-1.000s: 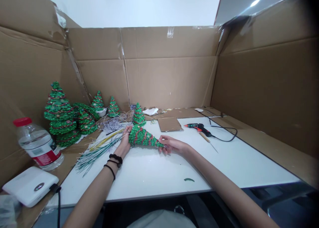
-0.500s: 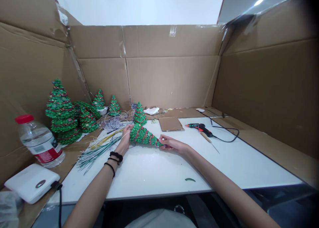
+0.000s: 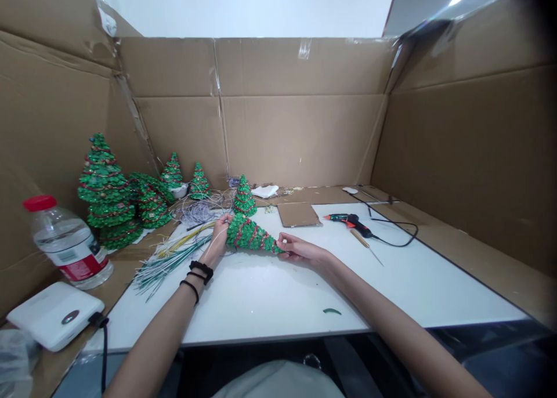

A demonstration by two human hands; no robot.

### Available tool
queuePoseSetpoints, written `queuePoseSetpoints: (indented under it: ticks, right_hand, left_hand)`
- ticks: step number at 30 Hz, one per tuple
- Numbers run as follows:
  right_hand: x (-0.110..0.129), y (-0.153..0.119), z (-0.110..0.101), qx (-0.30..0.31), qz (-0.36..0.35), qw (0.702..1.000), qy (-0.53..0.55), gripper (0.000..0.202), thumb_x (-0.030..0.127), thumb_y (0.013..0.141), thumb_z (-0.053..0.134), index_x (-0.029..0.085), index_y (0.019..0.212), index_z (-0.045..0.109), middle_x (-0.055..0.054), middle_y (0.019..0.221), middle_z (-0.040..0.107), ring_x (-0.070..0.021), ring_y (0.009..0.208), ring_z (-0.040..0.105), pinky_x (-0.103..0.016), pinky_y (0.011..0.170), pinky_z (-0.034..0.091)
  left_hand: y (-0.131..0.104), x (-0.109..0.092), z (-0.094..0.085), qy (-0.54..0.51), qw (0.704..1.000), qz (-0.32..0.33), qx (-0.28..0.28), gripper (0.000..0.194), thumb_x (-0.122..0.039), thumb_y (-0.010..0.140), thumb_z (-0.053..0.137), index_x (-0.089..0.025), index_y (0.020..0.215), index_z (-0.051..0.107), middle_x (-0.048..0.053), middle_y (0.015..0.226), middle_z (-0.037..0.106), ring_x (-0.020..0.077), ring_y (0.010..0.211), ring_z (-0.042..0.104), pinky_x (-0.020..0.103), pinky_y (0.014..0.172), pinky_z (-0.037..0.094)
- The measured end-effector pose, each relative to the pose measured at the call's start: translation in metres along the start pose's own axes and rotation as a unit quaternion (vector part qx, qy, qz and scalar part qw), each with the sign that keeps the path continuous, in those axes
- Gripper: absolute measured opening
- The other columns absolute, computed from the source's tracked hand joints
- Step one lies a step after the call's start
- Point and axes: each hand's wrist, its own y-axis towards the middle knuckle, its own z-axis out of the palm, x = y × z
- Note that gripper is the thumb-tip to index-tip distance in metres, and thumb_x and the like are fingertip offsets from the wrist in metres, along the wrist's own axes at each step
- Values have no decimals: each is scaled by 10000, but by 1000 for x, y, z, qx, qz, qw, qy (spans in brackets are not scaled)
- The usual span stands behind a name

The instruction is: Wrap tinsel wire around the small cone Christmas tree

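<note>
A small green Christmas tree (image 3: 250, 235) with red garland lies on its side in the air just above the white tabletop, its tip pointing right. My left hand (image 3: 221, 238) is closed around its wide base; a thin pale strand runs by the fingers. At the tip, my right hand (image 3: 300, 249) pinches with thumb and fingers; any small piece between them is too hidden to make out. Right behind the held tree stands another small Christmas tree (image 3: 244, 198), upright. Bundles of green and white wires (image 3: 163, 269) and yellow wires (image 3: 185, 240) lie left of my left hand.
A glue gun (image 3: 350, 220) with black cord and a wooden-handled awl (image 3: 364, 241) lie to the right. A cardboard square (image 3: 299, 215) is behind. Larger trees (image 3: 107, 183), a water bottle (image 3: 69, 247) and a white power bank (image 3: 54, 315) stand left. Cardboard walls (image 3: 300, 131) enclose the table.
The view has shifted slightly. Both hands keep their hold on the small tree, with almost no movement of it.
</note>
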Motion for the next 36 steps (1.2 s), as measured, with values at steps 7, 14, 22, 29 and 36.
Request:
queuePoseSetpoints:
  ticks: [7,14,22,29,36]
  right_hand:
    - [-4,3,-3,5,-10,1000,-15,421,536,747,621,214,782,351,73,574,376,-41,454,244,-194,416,54]
    - [-5,1,-4,36,-11,999,1,416,532,771,600,214,804,333,75,587,366,-38,459,235,-189,428,52]
    - [-3,1,-2,47,-16,999,11,417,519,770,607,219,799,319,71,590,362,-47,469,248,-198,439,52]
    - [-2,0,-3,43,-22,999,-8,414,526,772,605,213,791,335,70,587,366,-42,465,242,-190,437,58]
    - [-2,0,-3,33,-20,999,-29,450,569,742,611,212,778,339,64,593,385,-45,481,265,-185,432,77]
  left_hand:
    - [2,0,0,14,1000,15,-9,243,-311,600,655,-178,564,454,-66,504,475,58,429,400,186,438,342]
    - [10,7,-5,22,999,18,-31,228,-315,603,650,-171,565,478,-65,500,478,66,445,411,187,456,348]
    - [12,11,-8,20,999,20,-33,223,-309,577,672,-172,586,496,-60,532,518,72,460,432,188,462,367]
    - [11,11,-9,23,999,11,-32,217,-311,578,664,-178,577,492,-51,513,535,87,452,446,201,463,378]
    - [10,10,-9,30,999,32,-31,212,-316,592,667,-169,577,515,-53,528,527,85,484,440,199,494,372]
